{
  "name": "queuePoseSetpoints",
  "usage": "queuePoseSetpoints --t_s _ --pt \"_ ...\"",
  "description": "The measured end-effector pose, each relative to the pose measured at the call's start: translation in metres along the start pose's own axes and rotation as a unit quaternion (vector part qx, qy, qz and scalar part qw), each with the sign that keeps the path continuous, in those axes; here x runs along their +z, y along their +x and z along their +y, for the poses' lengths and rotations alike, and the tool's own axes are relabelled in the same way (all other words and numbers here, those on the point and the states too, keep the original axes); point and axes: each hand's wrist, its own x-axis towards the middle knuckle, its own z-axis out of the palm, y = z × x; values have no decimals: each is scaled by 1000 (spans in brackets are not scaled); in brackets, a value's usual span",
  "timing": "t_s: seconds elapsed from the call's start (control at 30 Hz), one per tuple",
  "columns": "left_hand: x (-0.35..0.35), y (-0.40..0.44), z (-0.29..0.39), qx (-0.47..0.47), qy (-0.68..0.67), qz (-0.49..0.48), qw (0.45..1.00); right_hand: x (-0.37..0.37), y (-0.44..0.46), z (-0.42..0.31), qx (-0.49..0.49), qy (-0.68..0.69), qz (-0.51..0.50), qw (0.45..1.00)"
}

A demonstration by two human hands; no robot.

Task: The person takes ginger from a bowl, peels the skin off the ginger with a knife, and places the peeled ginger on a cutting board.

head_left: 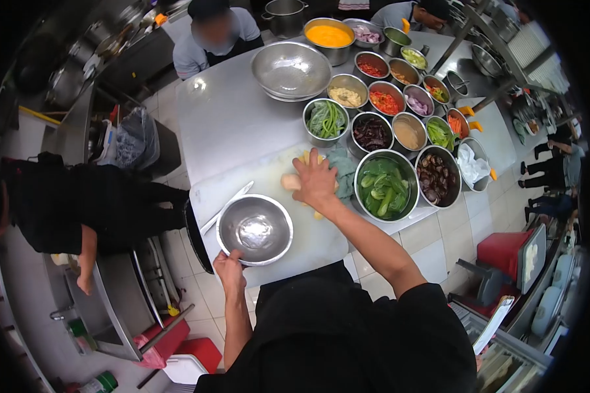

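My left hand (pixel 230 268) grips the near rim of an empty steel bowl (pixel 255 229), which sits at the front left of a white cutting board (pixel 301 245). Spread over pale yellow pieces (pixel 306 157) near the board's right side is my right hand (pixel 316 180). A rounded pale piece (pixel 290 182) lies against its fingers; whether they grip anything underneath is hidden. Just right of that hand is a crumpled green cloth (pixel 341 171). A knife (pixel 228 207) lies left of the bowl, partly behind it.
Steel containers of leafy greens (pixel 385 187), mushrooms (pixel 438 177) and dried chillies (pixel 372 132) crowd the right side. A perforated steel bowl (pixel 292 69) stands farther back. One person (pixel 213 33) is across the table; another (pixel 78 209) stands at the left.
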Motion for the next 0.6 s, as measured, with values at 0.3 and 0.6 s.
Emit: queuePoseSetpoints --t_s 0.3,0.6 --pt "12 -8 -13 -17 -14 -12 1000 14 1 14 -74 121 69 987" --pt "28 11 -26 31 -10 -26 999 -15 -11 18 -21 341 228 912"
